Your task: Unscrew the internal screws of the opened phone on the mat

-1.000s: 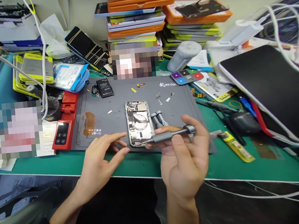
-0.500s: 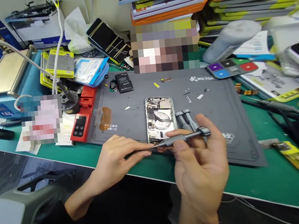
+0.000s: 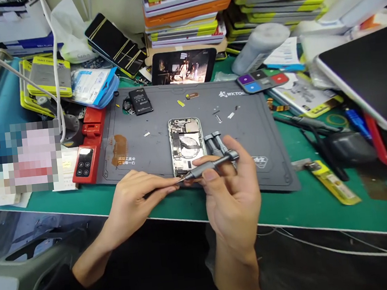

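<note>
An opened phone (image 3: 189,147) lies on the grey work mat (image 3: 150,156), its inner parts and round coil exposed. In my right hand (image 3: 233,205) is a grey screwdriver (image 3: 204,168), held slanted with its tip down to the left, by the phone's lower end. The forefinger rests near the top of the handle. My left hand (image 3: 134,203) has thumb and forefinger pinched at the screwdriver's tip; whatever sits between them is too small to make out. Two more grey screwdrivers (image 3: 216,142) lie just right of the phone, partly behind my right hand.
A black battery (image 3: 140,101) and small loose parts lie on the mat. A red device with buttons (image 3: 87,162) stands at its left edge. Behind are a lit screen (image 3: 183,67) and stacked boxes (image 3: 187,11). To the right are a yellow packet (image 3: 334,181) and black cables.
My view has turned right, so the bench appears further left and more of its right side shows. Both hands keep nearly the same pose at the phone's lower end.
</note>
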Demonstrator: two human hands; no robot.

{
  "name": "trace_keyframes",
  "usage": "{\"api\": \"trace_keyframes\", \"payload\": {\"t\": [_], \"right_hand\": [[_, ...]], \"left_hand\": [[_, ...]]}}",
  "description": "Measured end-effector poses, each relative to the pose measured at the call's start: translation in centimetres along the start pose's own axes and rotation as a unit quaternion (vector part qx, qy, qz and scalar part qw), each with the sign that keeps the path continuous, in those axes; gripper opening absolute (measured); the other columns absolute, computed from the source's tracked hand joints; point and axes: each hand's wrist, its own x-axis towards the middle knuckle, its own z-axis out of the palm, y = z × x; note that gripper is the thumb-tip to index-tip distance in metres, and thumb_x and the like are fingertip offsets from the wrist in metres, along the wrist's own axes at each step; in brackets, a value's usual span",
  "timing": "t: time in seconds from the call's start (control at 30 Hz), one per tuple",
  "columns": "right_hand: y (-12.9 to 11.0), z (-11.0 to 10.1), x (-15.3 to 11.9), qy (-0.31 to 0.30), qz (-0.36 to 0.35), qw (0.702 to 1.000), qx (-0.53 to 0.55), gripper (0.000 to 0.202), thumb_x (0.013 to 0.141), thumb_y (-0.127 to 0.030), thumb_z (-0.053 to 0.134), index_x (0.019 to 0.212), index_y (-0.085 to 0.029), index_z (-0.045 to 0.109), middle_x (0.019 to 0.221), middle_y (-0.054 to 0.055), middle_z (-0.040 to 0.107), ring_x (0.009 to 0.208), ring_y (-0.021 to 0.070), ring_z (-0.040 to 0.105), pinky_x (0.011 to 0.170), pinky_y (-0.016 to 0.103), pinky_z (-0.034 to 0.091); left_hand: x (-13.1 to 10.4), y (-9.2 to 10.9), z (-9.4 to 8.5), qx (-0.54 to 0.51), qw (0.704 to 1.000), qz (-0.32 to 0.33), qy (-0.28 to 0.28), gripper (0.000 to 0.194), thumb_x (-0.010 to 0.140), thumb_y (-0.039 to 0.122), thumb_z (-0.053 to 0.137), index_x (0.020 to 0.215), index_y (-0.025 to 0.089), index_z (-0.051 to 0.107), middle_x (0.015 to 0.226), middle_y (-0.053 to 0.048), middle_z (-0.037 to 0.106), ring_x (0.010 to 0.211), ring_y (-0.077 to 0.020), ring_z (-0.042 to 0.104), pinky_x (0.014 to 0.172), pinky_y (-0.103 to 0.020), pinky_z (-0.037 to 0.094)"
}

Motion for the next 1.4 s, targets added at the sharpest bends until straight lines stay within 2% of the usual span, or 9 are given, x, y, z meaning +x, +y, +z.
{"api": "trace_keyframes", "payload": {"t": [0.37,0.7,0.9,1.4], "right_hand": [[0.0,0.1,0.1,-0.007,0.0,1.0,0.007,0.059,0.105,-0.02,0.067,0.161,-0.034,0.052,0.116,0.007,0.075,0.085,0.0177,0.079,0.071,0.032,0.071],[-0.1,0.1,0.2,-0.015,-0.005,1.0,-0.01,0.058,0.107,-0.022,0.066,0.162,-0.031,0.05,0.119,0.009,0.078,0.086,0.0179,0.08,0.07,0.03,0.071],[-1.1,0.5,0.0,0.005,0.057,0.997,0.046,0.056,0.104,-0.024,0.071,0.157,-0.038,0.056,0.116,0.004,0.077,0.089,0.0183,0.08,0.077,0.035,0.073],[-1.2,0.6,0.0,0.008,0.05,0.998,0.046,0.055,0.103,-0.025,0.073,0.155,-0.036,0.059,0.116,0.005,0.078,0.089,0.0191,0.08,0.071,0.034,0.072]], "left_hand": [[0.1,0.1,-0.2,-0.009,1.0,0.02,0.001,0.024,0.104,0.013,0.075,0.124,0.023,0.08,0.115,0.005,0.084,0.099,-0.0111,0.078,0.087,-0.033,0.049],[0.2,0.1,-0.2,-0.016,1.0,0.023,0.011,0.021,0.102,0.013,0.077,0.12,0.023,0.082,0.113,0.005,0.084,0.094,-0.0109,0.078,0.084,-0.032,0.049],[0.0,-0.2,-0.1,-0.016,0.999,0.035,0.015,0.018,0.104,0.017,0.077,0.121,0.022,0.082,0.112,0.006,0.084,0.093,-0.0084,0.076,0.084,-0.03,0.049],[-0.1,-0.3,-0.1,-0.018,0.999,0.033,0.014,0.015,0.105,0.019,0.075,0.119,0.022,0.082,0.109,0.008,0.084,0.091,-0.0075,0.075,0.082,-0.03,0.048]]}}
